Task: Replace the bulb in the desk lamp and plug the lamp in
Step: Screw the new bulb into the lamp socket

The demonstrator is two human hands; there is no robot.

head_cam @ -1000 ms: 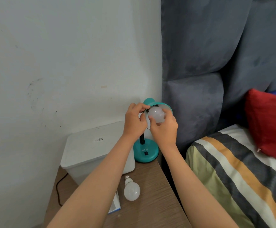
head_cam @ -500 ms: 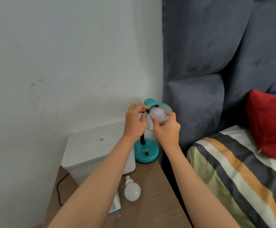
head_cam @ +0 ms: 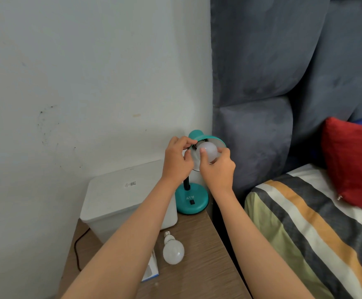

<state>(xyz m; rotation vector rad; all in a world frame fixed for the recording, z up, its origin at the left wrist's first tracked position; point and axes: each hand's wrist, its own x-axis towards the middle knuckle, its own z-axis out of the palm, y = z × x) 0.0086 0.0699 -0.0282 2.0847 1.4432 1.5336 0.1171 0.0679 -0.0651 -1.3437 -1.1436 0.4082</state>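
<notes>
A grey padded headboard (head_cam: 283,61) and a striped bed (head_cam: 305,234) flank the wooden surface (head_cam: 201,262). On it stands a white lidded box (head_cam: 119,201) with a small barcode label, too fine to read. Beside it stands the teal desk lamp (head_cam: 192,199), its base marked "ATN". The left hand (head_cam: 177,160) pinches the shade's rim; the right hand (head_cam: 217,167) has its grip curled round the bulb (head_cam: 208,148) at the socket. A spare bulb (head_cam: 173,251) lies near a blue-white carton (head_cam: 152,270), print illegible.
</notes>
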